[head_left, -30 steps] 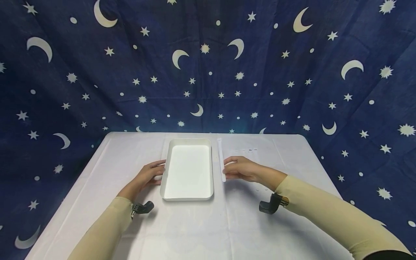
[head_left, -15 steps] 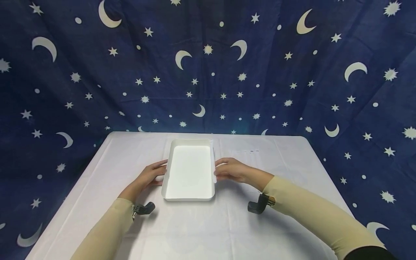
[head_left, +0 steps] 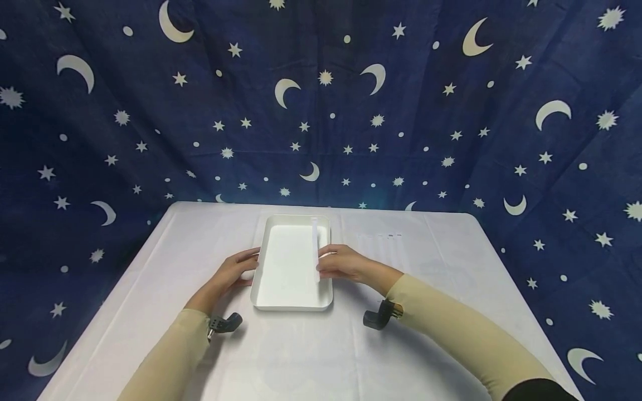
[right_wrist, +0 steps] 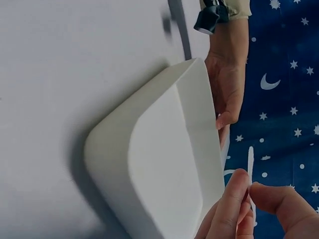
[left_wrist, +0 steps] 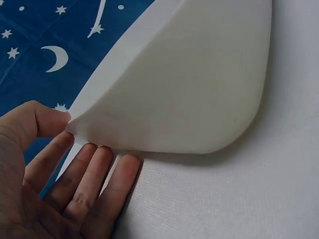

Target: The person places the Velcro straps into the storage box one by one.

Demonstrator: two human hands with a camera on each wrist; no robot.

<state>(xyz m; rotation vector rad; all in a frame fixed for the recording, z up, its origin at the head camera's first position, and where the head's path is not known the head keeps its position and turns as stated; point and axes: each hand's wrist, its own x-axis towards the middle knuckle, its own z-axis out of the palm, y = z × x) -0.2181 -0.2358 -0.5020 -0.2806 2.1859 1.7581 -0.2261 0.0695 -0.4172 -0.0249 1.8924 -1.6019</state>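
Note:
A white rectangular tray (head_left: 288, 267) lies on the table in the head view. My left hand (head_left: 229, 276) is at its left side, with fairly straight fingertips touching the outer wall near the rim, as the left wrist view shows. My right hand (head_left: 346, 264) is over the tray's right side. Between thumb and fingers it pinches a long, narrow, translucent white strip (head_left: 315, 236), held above the tray's inside. The right wrist view shows this strip (right_wrist: 250, 159) edge-on and thin; its lower part is hidden by my fingers. Its exact kind cannot be told.
Several faint translucent strips (head_left: 391, 249), some with small dark marks at the far end, lie right of the tray. A white cloth covers the table (head_left: 296, 356). Behind its far edge hangs a dark blue curtain (head_left: 321, 133) with moons and stars.
My right hand has moved left with the strip, from beside the tray, across its right rim, to above its inside. The left hand stays at the tray's left side.

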